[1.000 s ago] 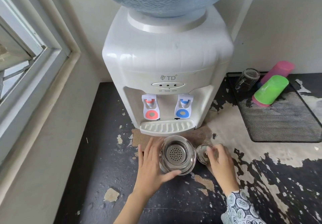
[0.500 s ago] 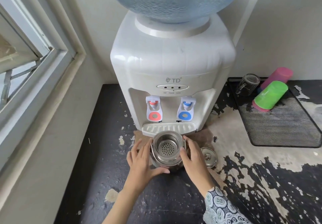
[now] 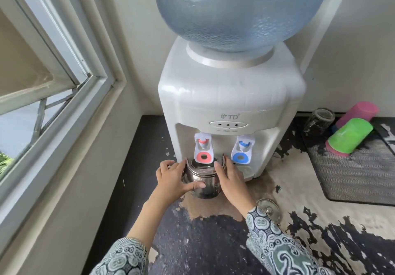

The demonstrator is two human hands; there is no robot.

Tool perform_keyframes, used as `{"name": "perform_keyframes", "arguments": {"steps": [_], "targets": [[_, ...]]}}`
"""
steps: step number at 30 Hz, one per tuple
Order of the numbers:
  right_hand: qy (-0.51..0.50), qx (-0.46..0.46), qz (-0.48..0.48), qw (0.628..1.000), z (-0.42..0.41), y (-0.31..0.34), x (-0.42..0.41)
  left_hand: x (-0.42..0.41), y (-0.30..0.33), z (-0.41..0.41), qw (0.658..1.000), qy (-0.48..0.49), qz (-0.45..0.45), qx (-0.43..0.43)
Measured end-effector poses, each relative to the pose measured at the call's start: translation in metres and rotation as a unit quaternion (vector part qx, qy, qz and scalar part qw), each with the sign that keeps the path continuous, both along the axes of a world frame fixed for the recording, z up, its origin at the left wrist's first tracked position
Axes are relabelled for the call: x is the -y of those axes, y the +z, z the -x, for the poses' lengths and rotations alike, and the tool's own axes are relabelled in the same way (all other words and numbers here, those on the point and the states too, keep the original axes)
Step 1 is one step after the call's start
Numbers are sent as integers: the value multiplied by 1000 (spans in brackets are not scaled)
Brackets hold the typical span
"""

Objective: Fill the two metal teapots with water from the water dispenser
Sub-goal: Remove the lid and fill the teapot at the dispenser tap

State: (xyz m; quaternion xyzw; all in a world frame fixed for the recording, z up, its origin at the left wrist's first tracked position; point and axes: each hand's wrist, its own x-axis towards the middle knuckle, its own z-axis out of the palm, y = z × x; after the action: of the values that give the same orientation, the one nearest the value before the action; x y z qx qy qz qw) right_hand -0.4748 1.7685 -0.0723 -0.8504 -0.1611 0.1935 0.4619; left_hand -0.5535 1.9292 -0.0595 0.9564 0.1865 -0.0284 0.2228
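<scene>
Left hand point(image 3: 173, 178) and right hand point(image 3: 232, 180) clasp opposite sides of a shiny round metal teapot point(image 3: 203, 184), lidless, beneath the red tap point(image 3: 203, 149) of a white countertop water dispenser point(image 3: 230, 108). Its round metal lid point(image 3: 269, 208) lies nearby.
</scene>
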Motion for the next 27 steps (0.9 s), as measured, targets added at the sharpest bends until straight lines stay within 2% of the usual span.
{"name": "perform_keyframes", "arguments": {"steps": [7,13,16,20,27], "targets": [[5,22,17,1000,-7,10,-12,1,-10,-2,998,-3,-30,-61],[8,59,-45,997,6,21,-15,1,-11,-7,996,-6,-62,-70],[4,83,6,997,14,22,-22,2,-13,-5,995,-4,-73,-67],[-35,44,21,998,14,27,-31,3,-15,-4,994,1,-97,-54],[-75,-23,-72,994,30,42,-29,2,-16,-3,993,5,-106,-45]]}}
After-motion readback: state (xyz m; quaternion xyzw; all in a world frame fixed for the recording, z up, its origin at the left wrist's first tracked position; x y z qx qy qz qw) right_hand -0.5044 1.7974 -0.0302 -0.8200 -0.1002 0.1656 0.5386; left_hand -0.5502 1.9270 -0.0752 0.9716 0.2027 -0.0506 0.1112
